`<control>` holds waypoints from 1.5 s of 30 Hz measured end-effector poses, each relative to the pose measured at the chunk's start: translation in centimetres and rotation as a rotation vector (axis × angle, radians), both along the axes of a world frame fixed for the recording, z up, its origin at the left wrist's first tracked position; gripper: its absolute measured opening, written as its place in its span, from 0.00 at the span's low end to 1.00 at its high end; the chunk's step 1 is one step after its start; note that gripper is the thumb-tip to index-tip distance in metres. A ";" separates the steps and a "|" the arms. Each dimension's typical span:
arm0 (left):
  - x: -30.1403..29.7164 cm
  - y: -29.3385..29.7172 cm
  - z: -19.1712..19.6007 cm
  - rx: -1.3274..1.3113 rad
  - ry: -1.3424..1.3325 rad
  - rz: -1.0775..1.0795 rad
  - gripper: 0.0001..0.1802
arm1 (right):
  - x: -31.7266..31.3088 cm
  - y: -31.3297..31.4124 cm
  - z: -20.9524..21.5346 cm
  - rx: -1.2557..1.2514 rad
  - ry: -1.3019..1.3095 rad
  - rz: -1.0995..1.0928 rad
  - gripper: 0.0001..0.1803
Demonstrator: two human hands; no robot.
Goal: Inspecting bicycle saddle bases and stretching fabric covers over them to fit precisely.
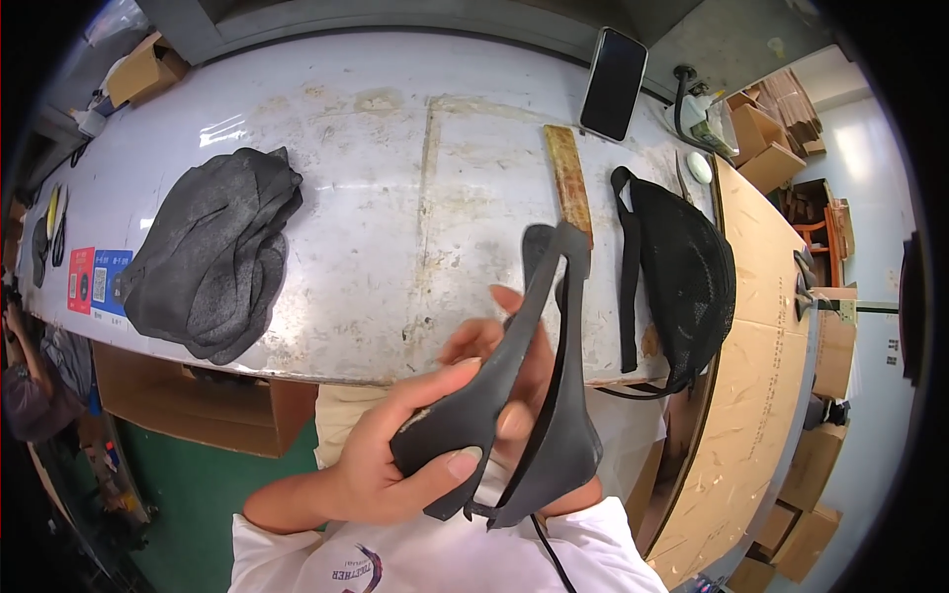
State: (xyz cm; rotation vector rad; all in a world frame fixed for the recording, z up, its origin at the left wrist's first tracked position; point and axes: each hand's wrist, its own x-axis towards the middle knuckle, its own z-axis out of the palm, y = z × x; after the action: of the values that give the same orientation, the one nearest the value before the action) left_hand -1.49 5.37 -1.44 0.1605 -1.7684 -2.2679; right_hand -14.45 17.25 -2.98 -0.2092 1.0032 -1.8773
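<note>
My left hand point(395, 450) grips a thin black shoe-upper piece point(554, 395), thumb across its lower left lobe, fingers behind. My right hand point(509, 371) is mostly hidden behind the piece; only its fingertips show, touching the back of it. The piece stands upright, its two narrow arms meeting near the table's front edge. A stack of grey fabric pieces point(213, 257) lies at the left of the white worn table point(376, 178). A pile of black mesh pieces with straps point(682, 267) lies at the right.
A wooden-handled tool point(569, 183) lies on the table beside the black pile. A dark phone point(613, 84) leans at the back edge. A plywood board point(751, 395) adjoins the right. Cardboard boxes point(143, 69) stand around. Another person point(30, 385) is at the far left.
</note>
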 end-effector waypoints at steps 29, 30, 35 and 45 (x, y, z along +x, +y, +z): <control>-3.1 0.8 -0.1 0.049 0.220 0.633 0.39 | 5.1 1.2 -1.8 -0.328 -0.535 0.364 0.26; -3.2 0.8 -0.3 0.048 0.219 0.639 0.39 | 5.1 1.1 -1.5 -0.236 -0.439 0.288 0.27; -3.5 0.5 0.0 0.116 0.138 0.593 0.37 | 5.6 1.2 -3.4 -0.180 -0.292 0.130 0.27; -3.5 -1.1 0.1 0.029 0.060 0.584 0.34 | 3.2 0.8 -0.9 -0.287 0.788 -0.054 0.47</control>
State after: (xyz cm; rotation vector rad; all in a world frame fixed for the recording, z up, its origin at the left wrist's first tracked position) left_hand -4.97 4.29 -1.33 0.5310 -1.4183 -1.8504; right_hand -11.25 18.07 -3.91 -1.1678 1.2376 -2.0154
